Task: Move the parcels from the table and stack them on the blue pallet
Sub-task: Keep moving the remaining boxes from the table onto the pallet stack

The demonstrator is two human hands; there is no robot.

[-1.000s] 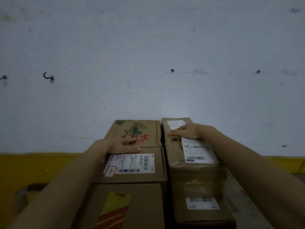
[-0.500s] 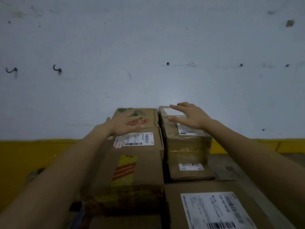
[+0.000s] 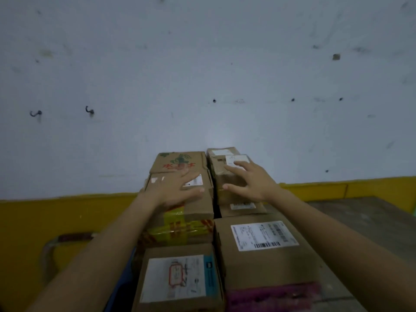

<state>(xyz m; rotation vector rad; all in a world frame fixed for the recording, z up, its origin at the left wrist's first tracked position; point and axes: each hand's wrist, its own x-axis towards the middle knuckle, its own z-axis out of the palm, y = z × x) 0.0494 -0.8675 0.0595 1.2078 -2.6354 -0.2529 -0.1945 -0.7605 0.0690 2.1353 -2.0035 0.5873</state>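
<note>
Several brown cardboard parcels stand stacked in two rows running away from me toward the wall. My left hand (image 3: 174,190) hovers with spread fingers over the left-row parcel with a white label (image 3: 198,199), just short of the far box printed in green and red (image 3: 180,161). My right hand (image 3: 249,181) is spread above the far right parcel (image 3: 225,167), fingers straight, holding nothing. Nearer me lie a box with a large shipping label (image 3: 263,237) and one with a red-marked label (image 3: 177,278). A sliver of blue pallet (image 3: 119,289) shows under the stack at the left.
A pale wall (image 3: 202,75) with a yellow base band (image 3: 67,210) rises right behind the stack, with two hooks (image 3: 90,110) on it. A grey surface (image 3: 371,217) lies to the right of the parcels. A dull curved object (image 3: 56,244) lies low at the left.
Both hands have lifted off the far parcels and drawn back toward me with fingers spread. The view has pulled back, so nearer parcels have come into sight.
</note>
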